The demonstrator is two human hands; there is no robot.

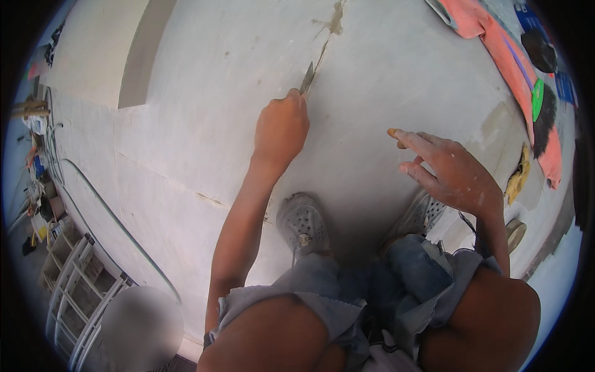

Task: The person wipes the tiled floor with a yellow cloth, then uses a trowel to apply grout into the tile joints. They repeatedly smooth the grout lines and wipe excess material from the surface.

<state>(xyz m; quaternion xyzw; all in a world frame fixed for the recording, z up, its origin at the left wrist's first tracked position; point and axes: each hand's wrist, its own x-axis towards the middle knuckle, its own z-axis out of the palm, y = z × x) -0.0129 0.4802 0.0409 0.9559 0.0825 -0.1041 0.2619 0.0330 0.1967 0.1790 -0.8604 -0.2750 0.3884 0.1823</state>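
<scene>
My left hand (282,127) is closed around a knife (307,79) with a narrow grey blade; its handle is hidden in the fist. The blade points away from me and lies along a thin seam (323,51) in the pale grey floor (217,142). Farther along, the seam widens into a brownish, broken patch (336,18). My right hand (447,168) hovers over the floor to the right, holding nothing, its fingers apart. White specks cover its back, and the index fingertip is orange-brown. My grey perforated shoes (303,222) stand behind both hands.
A pinkish-red cloth (496,46) lies at the far right with a black brush (545,121) and a green object (537,100). Nearer is a yellowish rag (518,177). At left are a hose (118,214), a white ladder (77,282) and a raised pale slab (93,49).
</scene>
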